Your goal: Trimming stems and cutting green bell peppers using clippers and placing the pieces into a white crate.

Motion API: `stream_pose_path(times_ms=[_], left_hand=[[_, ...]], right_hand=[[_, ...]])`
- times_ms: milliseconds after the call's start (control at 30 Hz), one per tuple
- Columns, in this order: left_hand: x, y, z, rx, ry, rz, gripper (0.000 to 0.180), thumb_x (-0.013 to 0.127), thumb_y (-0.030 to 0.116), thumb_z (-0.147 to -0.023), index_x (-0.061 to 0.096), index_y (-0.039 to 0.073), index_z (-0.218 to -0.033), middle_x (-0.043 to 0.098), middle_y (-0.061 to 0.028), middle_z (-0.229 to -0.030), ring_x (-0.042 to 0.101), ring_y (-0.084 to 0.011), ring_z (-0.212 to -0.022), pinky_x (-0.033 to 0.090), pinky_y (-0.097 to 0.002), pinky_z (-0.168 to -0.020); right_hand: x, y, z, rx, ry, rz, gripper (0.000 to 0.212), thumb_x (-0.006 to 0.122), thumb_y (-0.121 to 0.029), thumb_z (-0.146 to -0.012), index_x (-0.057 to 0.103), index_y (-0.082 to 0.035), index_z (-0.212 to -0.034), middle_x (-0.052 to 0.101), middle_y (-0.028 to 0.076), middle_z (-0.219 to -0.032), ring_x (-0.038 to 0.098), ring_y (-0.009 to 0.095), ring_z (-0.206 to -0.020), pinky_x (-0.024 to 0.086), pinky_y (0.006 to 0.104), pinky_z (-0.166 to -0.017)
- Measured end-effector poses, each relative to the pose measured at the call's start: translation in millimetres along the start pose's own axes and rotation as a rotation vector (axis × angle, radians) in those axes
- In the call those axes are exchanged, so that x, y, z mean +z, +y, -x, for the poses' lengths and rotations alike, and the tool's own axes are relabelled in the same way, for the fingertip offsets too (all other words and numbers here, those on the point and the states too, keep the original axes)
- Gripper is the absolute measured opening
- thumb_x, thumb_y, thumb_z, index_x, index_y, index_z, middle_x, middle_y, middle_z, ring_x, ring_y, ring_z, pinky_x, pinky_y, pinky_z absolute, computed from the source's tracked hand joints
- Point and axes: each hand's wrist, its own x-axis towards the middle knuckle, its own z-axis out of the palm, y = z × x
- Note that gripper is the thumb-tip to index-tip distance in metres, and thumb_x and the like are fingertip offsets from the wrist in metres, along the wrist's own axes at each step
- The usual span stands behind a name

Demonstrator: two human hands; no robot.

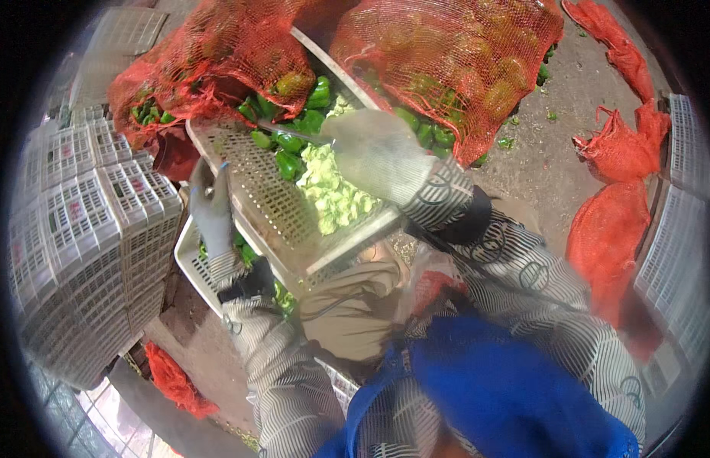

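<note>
My right hand [378, 145], in a pale glove, is closed round a knife [297, 136] whose thin blade points left over the peppers. Its handle is hidden in the glove. Beneath and beside this hand lies a heap of pale green pepper cores [328, 187] in a shallow white perforated crate [267, 202]. Whole green peppers [288, 163] sit at the crate's far end. At the crate's left rim, my left hand [210, 210], in a grey glove, grips the edge with its thumb toward the inside; some fingers are hidden.
Two red mesh sacks of peppers, a left sack [217, 53] and a right sack [454, 61], lie beyond the crate. Stacked white crates [95, 198] stand left. Below is another crate [188, 263] with green pieces. Empty red sacks [611, 233] lie along the right.
</note>
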Motion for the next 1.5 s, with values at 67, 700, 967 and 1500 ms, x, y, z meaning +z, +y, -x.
stream_pose_path(times_ms=[67,700,967,1500], left_hand=[[66,-2,-27,0.063,-0.197,0.01,0.039,0.065,0.017,-0.089,0.058,-0.005,-0.12,0.065,-0.0175,-0.113,0.061,-0.0205,-0.104,0.047,-0.0308,-0.088],[245,-164,-75,-0.522,-0.39,0.027,0.085,0.086,0.04,-0.062,0.047,-0.01,-0.12,0.063,-0.0222,-0.108,0.062,-0.0308,-0.096,0.049,-0.0364,-0.086],[244,-77,-75,-0.25,-0.531,-0.418,0.08,0.087,0.034,-0.062,0.048,-0.003,-0.122,0.063,-0.019,-0.114,0.062,-0.0299,-0.103,0.048,-0.0382,-0.09],[136,26,17,-0.258,-0.258,0.659,0.089,0.083,0.014,-0.065,0.034,0.001,-0.138,0.052,-0.0157,-0.125,0.056,-0.0228,-0.11,0.051,-0.0346,-0.09]], right_hand=[[-3,19,-4,-0.039,0.171,0.085,0.006,0.059,-0.007,-0.074,0.063,-0.003,-0.076,0.064,0.016,-0.076,0.065,0.035,-0.074,0.051,0.0451,-0.065],[-37,47,-20,0.205,-0.03,0.173,0.038,0.07,-0.006,-0.075,0.062,-0.001,-0.111,0.065,0.019,-0.1,0.065,0.034,-0.09,0.052,0.0366,-0.077],[-42,47,-16,0.163,0.0,0.195,0.041,0.072,-0.006,-0.073,0.061,0.0,-0.112,0.065,0.018,-0.1,0.065,0.033,-0.089,0.052,0.0362,-0.076],[-30,45,2,0.089,-0.025,-0.052,0.042,0.059,-0.022,-0.08,0.059,-0.001,-0.117,0.066,0.02,-0.095,0.063,0.037,-0.091,0.05,0.0422,-0.082]])
